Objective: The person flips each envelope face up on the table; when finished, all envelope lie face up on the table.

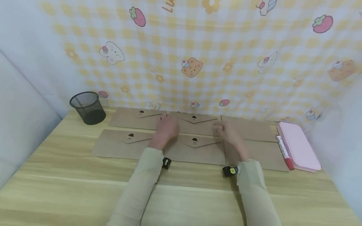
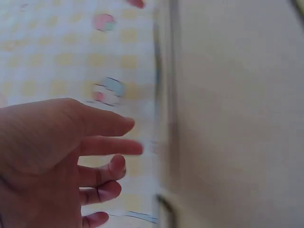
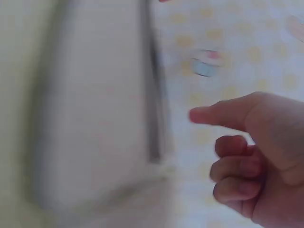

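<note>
Several brown paper envelopes lie in two rows along the back of the table. Those at the left and middle show pointed flaps with a small black hat print. My left hand (image 1: 167, 127) is over the gap between the back left envelope (image 1: 127, 119) and the back middle envelope (image 1: 195, 127). In the left wrist view its thumb and forefinger reach out, the other fingers bent loosely, holding nothing. My right hand (image 1: 229, 133) hovers by the right end of the back middle envelope. The right wrist view shows its forefinger extended and the others curled, without anything in them.
A black mesh pen holder (image 1: 88, 108) stands at the back left corner. On the right lie a pink case (image 1: 299, 146) and a red-and-white marker (image 1: 284, 153). A yellow checked cloth (image 1: 169, 37) hangs behind the table (image 1: 186, 204).
</note>
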`<state>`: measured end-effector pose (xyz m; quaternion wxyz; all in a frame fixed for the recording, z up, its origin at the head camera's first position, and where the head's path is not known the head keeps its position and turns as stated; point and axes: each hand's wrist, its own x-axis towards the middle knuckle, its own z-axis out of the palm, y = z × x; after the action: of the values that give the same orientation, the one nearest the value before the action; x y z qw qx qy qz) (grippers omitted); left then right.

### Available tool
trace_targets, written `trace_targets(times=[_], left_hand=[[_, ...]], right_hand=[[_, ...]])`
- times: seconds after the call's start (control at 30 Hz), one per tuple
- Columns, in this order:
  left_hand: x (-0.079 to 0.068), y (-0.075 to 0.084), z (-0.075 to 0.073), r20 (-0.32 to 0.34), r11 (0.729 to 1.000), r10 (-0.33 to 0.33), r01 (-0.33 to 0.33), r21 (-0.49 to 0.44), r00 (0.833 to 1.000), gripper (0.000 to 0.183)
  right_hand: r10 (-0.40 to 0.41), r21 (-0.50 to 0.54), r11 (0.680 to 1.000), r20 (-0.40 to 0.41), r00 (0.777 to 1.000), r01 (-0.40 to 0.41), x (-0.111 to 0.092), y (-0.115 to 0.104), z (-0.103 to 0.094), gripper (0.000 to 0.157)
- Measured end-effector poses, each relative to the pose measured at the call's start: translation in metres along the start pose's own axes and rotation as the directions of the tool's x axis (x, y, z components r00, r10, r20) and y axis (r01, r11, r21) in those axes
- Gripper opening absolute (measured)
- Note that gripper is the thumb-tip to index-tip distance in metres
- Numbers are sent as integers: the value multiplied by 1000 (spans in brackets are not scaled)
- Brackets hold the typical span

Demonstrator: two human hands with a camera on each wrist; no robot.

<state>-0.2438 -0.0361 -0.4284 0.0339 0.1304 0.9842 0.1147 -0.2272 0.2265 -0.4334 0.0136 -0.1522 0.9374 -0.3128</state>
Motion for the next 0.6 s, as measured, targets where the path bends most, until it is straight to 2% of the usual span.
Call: trace_targets(times=[0.07, 0.13, 0.23, 0.37, 0.43, 0.5, 0.6], left_hand=[[-4, 3, -10, -56, 1000, 9, -11, -23, 998, 23], [-9, 7, -22, -103, 998, 30, -36, -60, 994, 24], [-19, 18, -37, -117, 991, 79, -91, -102, 990, 36], [-31, 44, -41, -49, 973, 124, -132, -190, 991, 45], [-34, 63, -33, -10, 958, 132, -131, -254, 991, 46], [-36, 86, -22, 33, 932, 142, -122, -341, 989, 47], [-38, 122, -6, 107, 924, 162, -113, -366, 981, 50]], right_hand=[[-25, 30, 999, -93, 995, 27, -7, -2, -17, 33], [-31, -24, 999, -208, 978, 26, -22, -4, -39, 32], [-23, -125, 992, -271, 962, -12, -53, -4, -68, 31], [-59, -236, 972, -225, 973, 5, -98, 20, -91, 27], [-35, -262, 965, -181, 983, -13, -119, 38, -98, 27], [-1, -292, 955, -141, 990, -41, -138, 54, -104, 27], [54, -312, 946, -100, 994, -83, -158, 73, -109, 28]])
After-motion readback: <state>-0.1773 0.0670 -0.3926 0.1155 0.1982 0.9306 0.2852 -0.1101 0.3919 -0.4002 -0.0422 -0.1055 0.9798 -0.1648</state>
